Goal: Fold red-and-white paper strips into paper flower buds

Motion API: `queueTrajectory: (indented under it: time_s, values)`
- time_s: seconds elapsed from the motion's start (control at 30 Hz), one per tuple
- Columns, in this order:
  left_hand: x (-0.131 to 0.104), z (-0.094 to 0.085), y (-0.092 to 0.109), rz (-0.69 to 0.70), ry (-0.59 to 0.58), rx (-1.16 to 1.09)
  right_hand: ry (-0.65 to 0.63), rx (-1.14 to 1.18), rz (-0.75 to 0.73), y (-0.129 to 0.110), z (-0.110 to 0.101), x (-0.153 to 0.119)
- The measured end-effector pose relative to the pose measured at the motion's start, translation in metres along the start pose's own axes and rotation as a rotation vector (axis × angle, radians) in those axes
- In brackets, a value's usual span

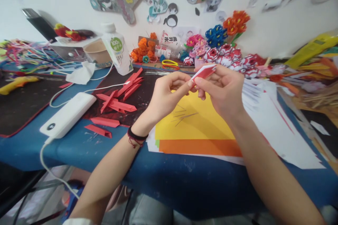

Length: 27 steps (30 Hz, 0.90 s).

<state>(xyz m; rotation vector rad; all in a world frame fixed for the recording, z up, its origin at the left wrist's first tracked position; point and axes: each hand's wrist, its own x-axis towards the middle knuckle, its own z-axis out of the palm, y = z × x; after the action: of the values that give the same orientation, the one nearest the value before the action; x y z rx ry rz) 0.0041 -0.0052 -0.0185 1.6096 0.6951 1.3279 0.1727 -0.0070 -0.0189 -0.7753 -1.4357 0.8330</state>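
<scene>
Folded red paper partly behind fingers

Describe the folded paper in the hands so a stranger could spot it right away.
Find the yellow sheet on the blue table. Above it, the left hand and right hand pinch the folded paper. It shows white beside red, unlike the red folded strips lying to the left.

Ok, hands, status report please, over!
Left hand, right hand: both holding folded red-white paper. Raised above yellow sheet. Thin sticks below, clear of hands.

Folded piece of matt paper
</scene>
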Motion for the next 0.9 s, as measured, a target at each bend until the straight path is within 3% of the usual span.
queueTrajectory:
  time_s: [0.27, 0.73, 0.9]
  values:
    - [-0.0006, 0.0016, -0.002, 0.01, 0.032, -0.011, 0.042, 0.011, -0.001, 0.0005, 0.0053, -0.0027]
    - [-0.0011, 0.0036, 0.0038, -0.128, 0.049, -0.091, -0.027, 0.008, 0.038, -0.0003, 0.0001, 0.0003]
    - [-0.0009, 0.0014, 0.0051, -0.116, 0.046, -0.064, -0.043, 0.028, 0.032, 0.0016, -0.0019, 0.0014]
